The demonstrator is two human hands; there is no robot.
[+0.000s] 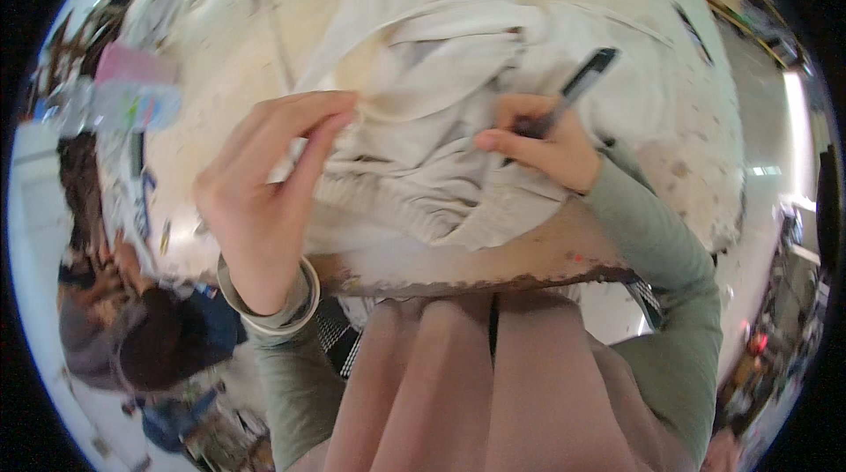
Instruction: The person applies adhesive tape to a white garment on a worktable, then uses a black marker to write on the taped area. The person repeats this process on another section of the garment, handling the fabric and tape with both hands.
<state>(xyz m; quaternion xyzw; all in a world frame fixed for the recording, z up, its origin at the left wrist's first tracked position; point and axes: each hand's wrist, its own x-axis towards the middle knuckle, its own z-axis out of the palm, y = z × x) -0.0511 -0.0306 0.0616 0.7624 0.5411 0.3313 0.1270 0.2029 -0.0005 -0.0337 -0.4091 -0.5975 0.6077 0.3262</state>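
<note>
A crumpled cream garment (414, 141) with a gathered, elastic-looking waistband (397, 208) lies across the table in front of me. Over its left part, my left hand (264, 172) is closed in a pinch, thumb against forefinger. Whatever those fingertips hold is too small and blurred to make out; a cloth edge shows right beside them. My right hand (551, 141) is wrapped round a black pen (586, 75), whose back end points up and to the right. Its lower end is hidden by the fingers, just above the cloth.
The pale, worn tabletop (220, 49) has a chipped near edge. At its left stand a pink container (132, 66) and a clear plastic one (145, 109). A dark slim object (693, 31) lies at the far right. Another person (159, 331) sits at lower left.
</note>
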